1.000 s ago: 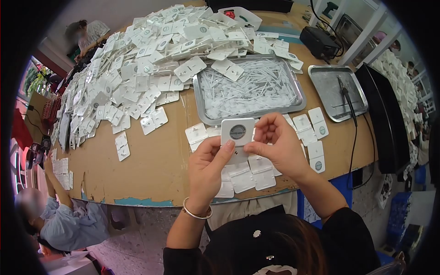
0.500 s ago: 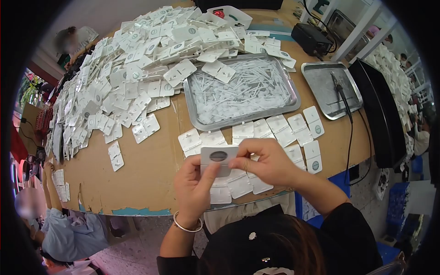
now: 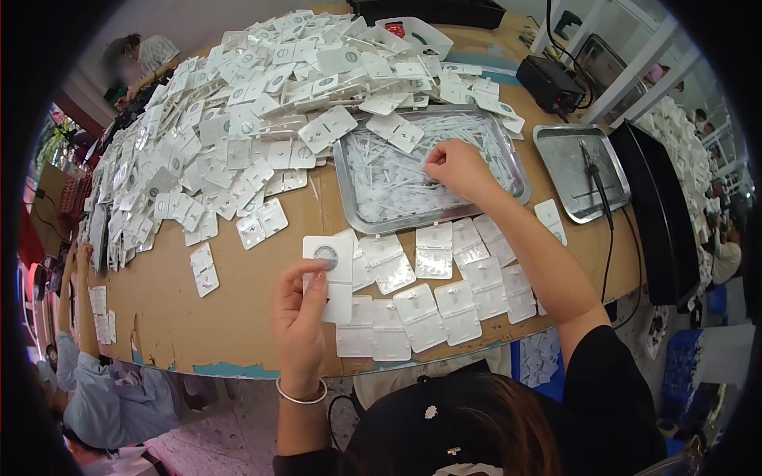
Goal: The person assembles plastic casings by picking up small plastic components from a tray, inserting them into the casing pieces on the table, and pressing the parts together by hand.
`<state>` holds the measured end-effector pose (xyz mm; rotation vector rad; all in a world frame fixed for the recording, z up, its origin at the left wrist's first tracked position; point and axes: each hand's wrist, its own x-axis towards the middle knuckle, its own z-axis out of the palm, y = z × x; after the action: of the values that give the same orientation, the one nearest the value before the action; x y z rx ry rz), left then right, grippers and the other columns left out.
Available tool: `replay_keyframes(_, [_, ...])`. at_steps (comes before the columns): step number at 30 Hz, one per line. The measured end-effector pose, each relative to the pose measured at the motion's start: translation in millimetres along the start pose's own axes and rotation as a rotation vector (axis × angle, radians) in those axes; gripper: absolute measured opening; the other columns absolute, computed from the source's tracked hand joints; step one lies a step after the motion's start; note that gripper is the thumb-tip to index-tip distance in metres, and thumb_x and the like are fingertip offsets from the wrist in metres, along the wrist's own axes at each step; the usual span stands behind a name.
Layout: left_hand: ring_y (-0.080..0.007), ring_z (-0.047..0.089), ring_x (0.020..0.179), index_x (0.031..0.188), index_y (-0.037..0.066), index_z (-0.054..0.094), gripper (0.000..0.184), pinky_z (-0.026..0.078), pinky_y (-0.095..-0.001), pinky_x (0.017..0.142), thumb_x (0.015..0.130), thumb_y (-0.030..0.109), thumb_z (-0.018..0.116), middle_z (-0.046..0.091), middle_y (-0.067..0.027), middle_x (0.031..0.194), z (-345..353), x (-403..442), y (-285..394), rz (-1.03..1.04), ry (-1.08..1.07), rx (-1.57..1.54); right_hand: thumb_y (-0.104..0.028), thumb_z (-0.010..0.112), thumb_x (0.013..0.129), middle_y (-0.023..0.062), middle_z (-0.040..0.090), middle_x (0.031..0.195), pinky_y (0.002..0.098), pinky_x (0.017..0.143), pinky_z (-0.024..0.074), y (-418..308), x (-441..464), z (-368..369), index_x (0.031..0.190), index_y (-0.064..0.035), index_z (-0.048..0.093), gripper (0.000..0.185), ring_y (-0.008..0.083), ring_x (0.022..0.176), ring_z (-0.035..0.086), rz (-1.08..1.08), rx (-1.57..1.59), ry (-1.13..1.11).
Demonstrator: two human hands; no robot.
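My left hand (image 3: 298, 325) holds a white plastic two-part plate (image 3: 340, 293) upright between thumb and fingers. A grey round mark shows on its upper half, and a crease line runs across the middle. My right hand (image 3: 460, 170) is over a metal tray (image 3: 344, 182) full of thin white plastic sticks (image 3: 381, 170). Its fingertips are pinched together among the sticks; what they hold, if anything, is hidden. Between my hands and the tray, several similar white plates (image 3: 426, 313) lie in rows on the table.
A large heap of white plates (image 3: 230, 119) covers the back left. On the right stand a smaller metal tray (image 3: 548, 159) with a soldering iron (image 3: 590, 166), its cord, a black box (image 3: 549, 83) and a long black bin (image 3: 655, 206). Another person's arm (image 3: 83, 297) reaches in at left.
My right hand has let go of the plate and moved up and away into the tray of sticks. My left hand now holds the plate alone, slightly left and turned upright.
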<state>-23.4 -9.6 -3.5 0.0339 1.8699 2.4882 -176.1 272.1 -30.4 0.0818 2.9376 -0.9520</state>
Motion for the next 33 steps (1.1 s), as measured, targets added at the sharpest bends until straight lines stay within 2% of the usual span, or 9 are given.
replay_keyframes(3, [-0.0152,0.051,0.108,0.129,0.0,0.042,0.048,0.041,-0.0282,0.092,0.084,-0.001,0.059,0.056,-0.0131,0.116,11,2,11,-0.101,-0.07,-0.063,-0.015,0.066,0.073,0.0086,0.063,0.076,0.0317,0.063,0.0483,-2,-4,5,0.079,-0.0027,0.064,0.014,0.0198,0.067,0.061,-0.17,-0.039,0.195])
replay_keyframes(6, [-0.0191,0.043,0.122,0.132,-0.002,0.042,0.052,0.035,-0.0308,0.101,0.082,-0.006,0.058,0.048,-0.0155,0.128,20,1,19,0.041,-0.329,-0.192,-0.012,0.065,0.075,0.0065,0.061,0.074,0.028,0.06,0.0471,-9,-8,-3,0.083,-0.0015,0.061,0.014,0.0157,0.063,0.058,-0.086,0.187,0.199])
replay_keyframes(10, [-0.0186,0.058,0.103,0.119,-0.005,0.056,0.04,0.047,-0.0258,0.086,0.079,-0.013,0.056,0.059,-0.0152,0.113,16,4,1,0.073,-0.013,0.036,-0.008,0.062,0.078,0.0046,0.061,0.075,0.0254,0.061,0.0469,-4,-15,-8,0.088,-0.0008,0.059,0.013,0.0117,0.066,0.057,-0.065,0.568,0.072])
replay_keyframes(12, [-0.0156,0.06,0.091,0.111,-0.004,0.061,0.031,0.048,-0.0233,0.076,0.081,-0.01,0.059,0.062,-0.0127,0.105,12,8,0,0.115,-0.029,-0.042,-0.008,0.062,0.077,0.0053,0.063,0.077,0.0268,0.064,0.0484,-4,-21,-10,0.088,-0.0012,0.06,0.013,0.0121,0.072,0.06,-0.077,0.675,0.03])
replay_keyframes(16, [-0.0108,0.057,0.077,0.102,-0.003,0.065,0.017,0.045,-0.0216,0.066,0.085,-0.002,0.062,0.064,-0.0073,0.093,12,4,2,0.091,0.046,0.033,-0.01,0.061,0.079,0.0064,0.064,0.079,0.0274,0.065,0.0483,7,-23,-8,0.092,-0.001,0.062,0.016,0.0133,0.07,0.059,-0.079,0.41,0.175])
replay_keyframes(21, [-0.0084,0.054,0.084,0.103,0.002,0.059,0.014,0.043,-0.023,0.074,0.089,0.007,0.061,0.062,-0.0031,0.092,16,2,2,0.178,0.034,-0.141,-0.012,0.064,0.081,0.0037,0.061,0.079,0.0248,0.062,0.0451,-7,-43,-15,0.093,-0.0015,0.064,0.016,0.0096,0.067,0.054,-0.187,0.292,0.026])
replay_keyframes(26, [-0.0112,0.056,0.093,0.111,0.001,0.055,0.022,0.043,-0.028,0.085,0.093,0.015,0.057,0.06,-0.0047,0.105,12,-2,-2,0.15,0.043,-0.149,-0.013,0.066,0.078,0.0074,0.061,0.081,0.0288,0.064,0.0453,-20,-46,-5,0.086,-0.0023,0.065,0.014,0.0157,0.07,0.055,-0.289,0.174,-0.111])
replay_keyframes(28, [-0.0111,0.055,0.093,0.111,0.002,0.055,0.022,0.043,-0.0276,0.085,0.093,0.016,0.056,0.06,-0.0049,0.104,12,-3,-2,0.134,0.026,-0.138,-0.014,0.065,0.076,0.0102,0.062,0.083,0.0336,0.064,0.0467,-22,-45,-1,0.086,-0.0038,0.066,0.014,0.0217,0.072,0.058,-0.309,0.098,-0.142])
replay_keyframes(33, [-0.0175,0.061,0.09,0.114,0.001,0.048,0.027,0.051,-0.0324,0.079,0.094,0.018,0.054,0.061,-0.0087,0.101,13,-3,-3,0.014,0.05,-0.247,-0.008,0.067,0.073,0.0088,0.061,0.085,0.031,0.062,0.0464,-32,-59,-4,0.084,-0.0048,0.066,0.012,0.0211,0.07,0.058,-0.443,0.192,-0.066])
